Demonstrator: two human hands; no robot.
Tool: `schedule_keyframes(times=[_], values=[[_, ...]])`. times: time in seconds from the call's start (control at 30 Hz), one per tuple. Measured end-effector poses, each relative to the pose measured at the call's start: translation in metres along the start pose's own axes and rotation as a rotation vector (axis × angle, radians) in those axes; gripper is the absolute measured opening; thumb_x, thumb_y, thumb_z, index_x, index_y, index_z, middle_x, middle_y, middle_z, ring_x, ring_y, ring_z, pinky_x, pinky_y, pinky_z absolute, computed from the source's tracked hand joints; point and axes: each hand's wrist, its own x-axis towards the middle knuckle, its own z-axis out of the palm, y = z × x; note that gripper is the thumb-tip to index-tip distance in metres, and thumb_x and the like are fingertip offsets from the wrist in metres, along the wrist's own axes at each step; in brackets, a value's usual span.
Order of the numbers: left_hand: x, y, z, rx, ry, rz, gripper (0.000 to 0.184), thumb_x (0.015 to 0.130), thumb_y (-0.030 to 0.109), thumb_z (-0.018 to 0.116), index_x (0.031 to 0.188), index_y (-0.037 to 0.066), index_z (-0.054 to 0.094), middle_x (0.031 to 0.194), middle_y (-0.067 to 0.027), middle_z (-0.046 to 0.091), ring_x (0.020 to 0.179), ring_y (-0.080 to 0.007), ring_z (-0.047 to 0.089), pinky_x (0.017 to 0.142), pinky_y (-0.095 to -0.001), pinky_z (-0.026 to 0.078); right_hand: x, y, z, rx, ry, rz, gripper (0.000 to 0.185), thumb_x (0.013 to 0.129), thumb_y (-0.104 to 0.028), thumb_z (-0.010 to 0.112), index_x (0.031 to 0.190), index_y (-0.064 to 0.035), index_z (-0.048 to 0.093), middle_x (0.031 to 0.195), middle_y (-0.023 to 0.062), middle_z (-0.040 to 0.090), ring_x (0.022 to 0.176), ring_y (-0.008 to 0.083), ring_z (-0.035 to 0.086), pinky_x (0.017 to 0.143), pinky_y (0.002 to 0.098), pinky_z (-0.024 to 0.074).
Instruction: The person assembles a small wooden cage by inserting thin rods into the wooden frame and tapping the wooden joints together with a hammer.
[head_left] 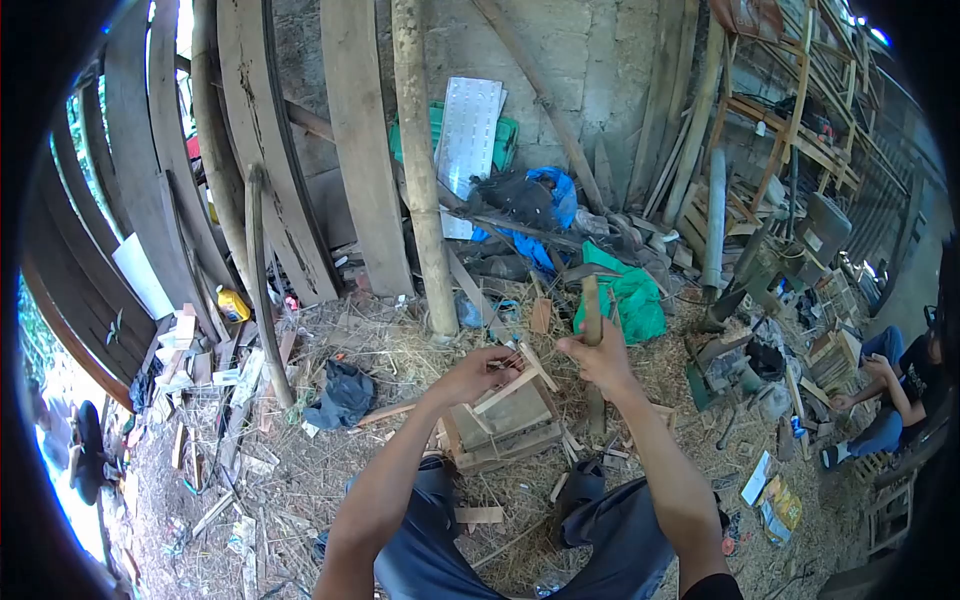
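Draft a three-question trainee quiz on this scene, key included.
1. Multiple choice: what does the right hand grip?
A) a yellow plastic jug
B) a brown wooden stick
C) a blue plastic tarp
2. True or false: the left hand grips a crumpled green plastic sheet.
3. Short answer: in the picture, on which side of the left hand does the crumpled black plastic bag lie?

Key:
1. B
2. False; it is at the thin pale wooden strips.
3. Left
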Motion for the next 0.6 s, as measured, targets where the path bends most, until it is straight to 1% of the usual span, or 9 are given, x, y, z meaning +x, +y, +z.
schedule_keyframes(times=[0.07, 0.13, 0.17, 0.3, 0.4, 0.47, 0.5, 0.57, 0.6], values=[[-0.004, -0.012, -0.009, -0.067, -0.035, -0.097, 0.024, 0.091, 0.014, 0.063, 0.110, 0.001, 0.060, 0.101, -0.0043, 0.062, 0.094, -0.0129, 0.058, 0.085, -0.0297, 0.047, 0.005, 0.009, 0.000, 0.077, 0.038, 0.036, 0.037, 0.075, -0.009, 0.077, 0.095, -0.0056, 0.046, 0.074, 0.0024, 0.056, 0.052, 0.0110, 0.051, 0.041, 0.0272, 0.0383], [-0.008, -0.023, -0.020, 0.085, 0.003, -0.066, 0.025, 0.090, 0.014, 0.063, 0.111, 0.001, 0.062, 0.100, -0.0062, 0.065, 0.090, -0.0138, 0.058, 0.082, -0.0312, 0.047, 0.019, 0.015, -0.012, 0.089, 0.157, -0.011, 0.037, 0.075, -0.007, 0.077, 0.096, -0.0053, 0.047, 0.076, 0.0028, 0.056, 0.052, 0.0119, 0.050, 0.040, 0.0281, 0.0385], [-0.008, -0.027, -0.021, 0.084, -0.001, -0.073, 0.025, 0.090, 0.014, 0.063, 0.111, 0.001, 0.062, 0.100, -0.0062, 0.065, 0.090, -0.0138, 0.058, 0.082, -0.0312, 0.047, 0.024, 0.022, -0.017, 0.092, 0.159, -0.003, 0.037, 0.075, -0.007, 0.077, 0.096, -0.0053, 0.047, 0.076, 0.0028, 0.056, 0.052, 0.0119, 0.050, 0.040, 0.0281, 0.0385], [-0.011, -0.042, -0.030, 0.049, -0.010, -0.050, 0.025, 0.089, 0.014, 0.063, 0.112, 0.002, 0.062, 0.097, -0.0052, 0.066, 0.087, -0.0134, 0.058, 0.080, -0.0303, 0.047, 0.036, 0.046, -0.032, 0.040, 0.286, 0.062, 0.038, 0.074, -0.008, 0.077, 0.098, -0.0054, 0.048, 0.075, 0.0013, 0.052, 0.053, 0.0140, 0.051, 0.040, 0.0297, 0.0398], [-0.010, -0.035, -0.030, 0.005, 0.068, -0.140, 0.025, 0.091, 0.013, 0.062, 0.112, 0.000, 0.060, 0.098, -0.0057, 0.065, 0.089, -0.0109, 0.059, 0.080, -0.0263, 0.047, 0.035, 0.052, -0.032, -0.091, 0.317, -0.001, 0.038, 0.075, -0.011, 0.077, 0.097, -0.0043, 0.047, 0.074, 0.0015, 0.052, 0.053, 0.0120, 0.050, 0.040, 0.0285, 0.0391], [-0.007, -0.022, -0.022, -0.002, 0.079, -0.112, 0.024, 0.091, 0.012, 0.061, 0.112, 0.000, 0.061, 0.095, -0.0050, 0.065, 0.086, -0.0105, 0.057, 0.078, -0.0270, 0.047, 0.017, 0.035, -0.022, 0.069, 0.122, 0.164, 0.037, 0.077, -0.014, 0.077, 0.095, -0.0033, 0.047, 0.075, 0.0025, 0.055, 0.053, 0.0092, 0.049, 0.040, 0.0267, 0.0388], [-0.005, -0.017, -0.018, -0.013, 0.100, -0.090, 0.024, 0.090, 0.011, 0.061, 0.112, 0.001, 0.062, 0.092, -0.0043, 0.065, 0.084, -0.0101, 0.055, 0.075, -0.0276, 0.046, 0.007, 0.028, -0.017, 0.068, 0.132, 0.165, 0.037, 0.077, -0.014, 0.077, 0.095, -0.0033, 0.047, 0.075, 0.0025, 0.055, 0.053, 0.0092, 0.049, 0.040, 0.0267, 0.0388], [-0.003, -0.007, -0.013, -0.025, 0.108, -0.055, 0.023, 0.091, 0.011, 0.060, 0.112, 0.000, 0.062, 0.091, -0.0043, 0.064, 0.084, -0.0100, 0.054, 0.075, -0.0274, 0.046, -0.008, 0.013, -0.005, 0.193, -0.056, 0.120, 0.035, 0.078, -0.016, 0.076, 0.093, -0.0025, 0.048, 0.078, 0.0042, 0.059, 0.054, 0.0067, 0.048, 0.039, 0.0247, 0.0376], [-0.006, -0.004, -0.010, -0.040, 0.124, -0.028, 0.023, 0.091, 0.011, 0.059, 0.112, 0.000, 0.062, 0.090, -0.0043, 0.064, 0.083, -0.0099, 0.054, 0.075, -0.0272, 0.046, -0.013, 0.005, -0.003, 0.191, -0.058, 0.126, 0.035, 0.078, -0.016, 0.076, 0.093, -0.0025, 0.048, 0.078, 0.0042, 0.059, 0.054, 0.0067, 0.048, 0.039, 0.0247, 0.0376]])
